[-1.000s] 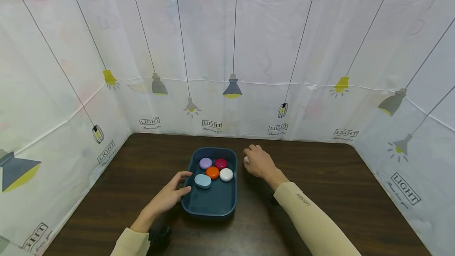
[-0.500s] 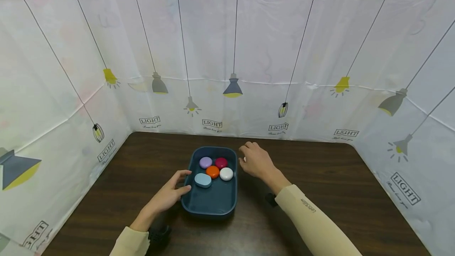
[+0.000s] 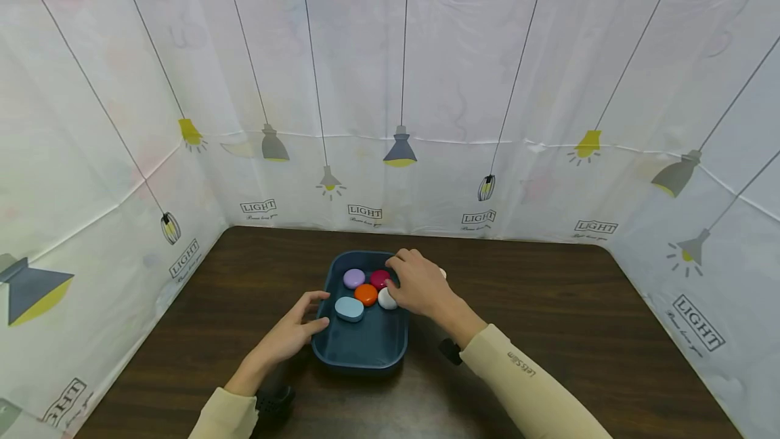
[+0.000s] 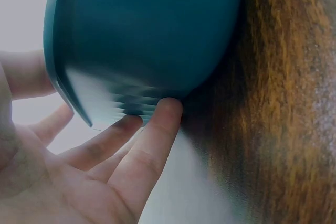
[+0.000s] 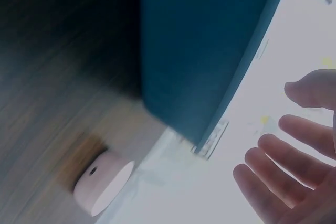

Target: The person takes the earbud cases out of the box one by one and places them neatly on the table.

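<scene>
A dark blue tray (image 3: pixel 359 347) lies on the table. In it are several glossy rounded pieces: lilac (image 3: pixel 354 279), crimson (image 3: pixel 379 280), orange (image 3: pixel 366 295), light blue (image 3: pixel 349 309) and a white one (image 3: pixel 386 299) partly covered by the right hand. My left hand (image 3: pixel 286 336) touches the tray's left side, its fingertips (image 4: pixel 167 111) against the outer wall. Over the tray's right rim hovers my right hand (image 3: pixel 423 286), fingers apart and holding nothing. A white rounded case (image 5: pixel 102 183) with a small dark slot sits on the table beside the tray, mostly hidden behind that hand in the head view.
The dark wood table (image 3: pixel 548 330) extends to both sides of the tray. A pale curtain (image 3: pixel 518 87) printed with lamps encloses its back and sides. Dark wrist-worn devices sit under both forearms, the left one (image 3: pixel 275 400) close to the table.
My right hand has moved left, from the white case beside the tray to over the tray's right rim, leaving the case on the table. My left hand stays put.
</scene>
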A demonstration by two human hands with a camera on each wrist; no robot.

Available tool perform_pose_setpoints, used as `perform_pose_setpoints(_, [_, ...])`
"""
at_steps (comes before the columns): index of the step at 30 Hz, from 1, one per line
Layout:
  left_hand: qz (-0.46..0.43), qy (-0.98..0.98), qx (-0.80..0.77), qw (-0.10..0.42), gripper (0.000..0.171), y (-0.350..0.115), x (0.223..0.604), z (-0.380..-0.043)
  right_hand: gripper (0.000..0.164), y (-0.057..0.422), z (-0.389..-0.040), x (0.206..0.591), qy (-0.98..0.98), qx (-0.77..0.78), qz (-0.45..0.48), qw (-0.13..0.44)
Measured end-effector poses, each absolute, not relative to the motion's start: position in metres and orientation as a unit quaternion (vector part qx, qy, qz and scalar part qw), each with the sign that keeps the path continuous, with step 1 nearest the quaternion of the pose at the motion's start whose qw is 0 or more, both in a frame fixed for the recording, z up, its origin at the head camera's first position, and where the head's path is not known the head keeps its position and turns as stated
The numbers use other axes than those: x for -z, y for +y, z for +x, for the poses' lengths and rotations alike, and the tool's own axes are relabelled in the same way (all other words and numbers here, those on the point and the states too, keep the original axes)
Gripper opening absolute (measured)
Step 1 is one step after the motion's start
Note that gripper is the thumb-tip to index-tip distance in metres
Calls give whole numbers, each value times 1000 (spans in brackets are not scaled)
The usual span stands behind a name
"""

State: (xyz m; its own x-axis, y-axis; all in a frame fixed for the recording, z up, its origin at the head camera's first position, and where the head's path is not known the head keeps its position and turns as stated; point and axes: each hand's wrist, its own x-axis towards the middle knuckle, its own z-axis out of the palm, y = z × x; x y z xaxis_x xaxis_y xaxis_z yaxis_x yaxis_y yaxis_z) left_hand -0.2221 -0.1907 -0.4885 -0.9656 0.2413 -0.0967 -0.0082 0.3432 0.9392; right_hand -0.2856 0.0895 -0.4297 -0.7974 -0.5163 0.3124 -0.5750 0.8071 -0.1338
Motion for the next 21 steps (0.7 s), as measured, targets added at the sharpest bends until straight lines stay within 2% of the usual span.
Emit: perform_pose_setpoints(21, [99, 807, -569, 122, 50, -193, 493, -226, 40, 39, -284, 450, -918, -80, 385, 50])
